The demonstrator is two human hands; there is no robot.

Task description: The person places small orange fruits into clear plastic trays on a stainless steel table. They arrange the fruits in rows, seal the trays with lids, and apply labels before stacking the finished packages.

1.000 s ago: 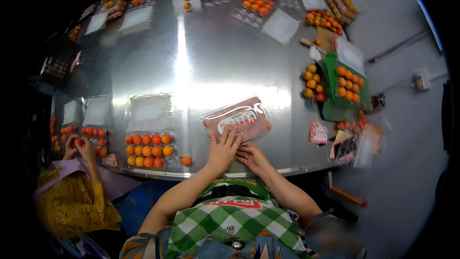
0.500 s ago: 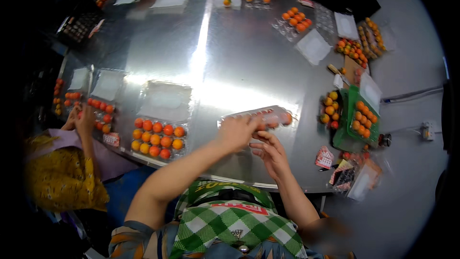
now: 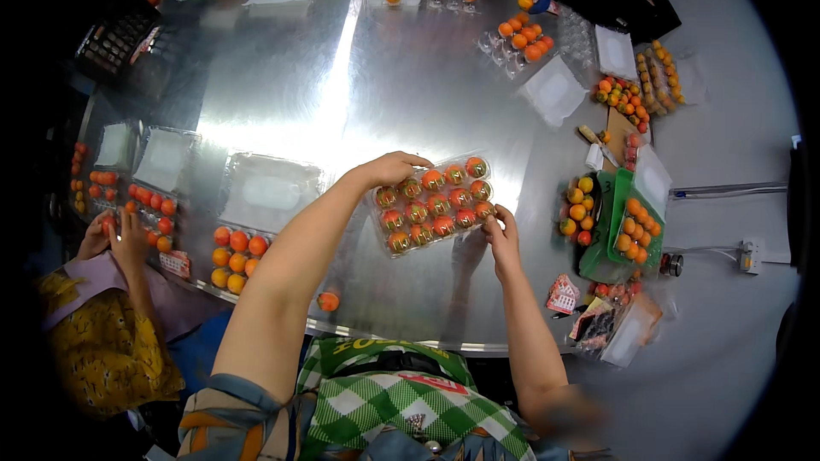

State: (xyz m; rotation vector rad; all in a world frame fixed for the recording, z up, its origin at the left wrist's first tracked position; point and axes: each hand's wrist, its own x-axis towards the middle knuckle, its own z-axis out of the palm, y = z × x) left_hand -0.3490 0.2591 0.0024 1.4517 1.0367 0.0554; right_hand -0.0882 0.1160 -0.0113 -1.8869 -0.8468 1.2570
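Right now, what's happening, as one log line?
Held: clear fruit pack; left hand: far edge; right hand: near right corner; nearby: loose fruit

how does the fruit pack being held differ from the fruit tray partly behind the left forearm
The fruit pack is held between the left grip and the right grip; the fruit tray lies on the table. The fruit pack shows green on its fruit; the fruit tray's look plain orange to red. The fruit pack is almost wholly visible; the left forearm hides part of the fruit tray. Both hold fruit in rows.
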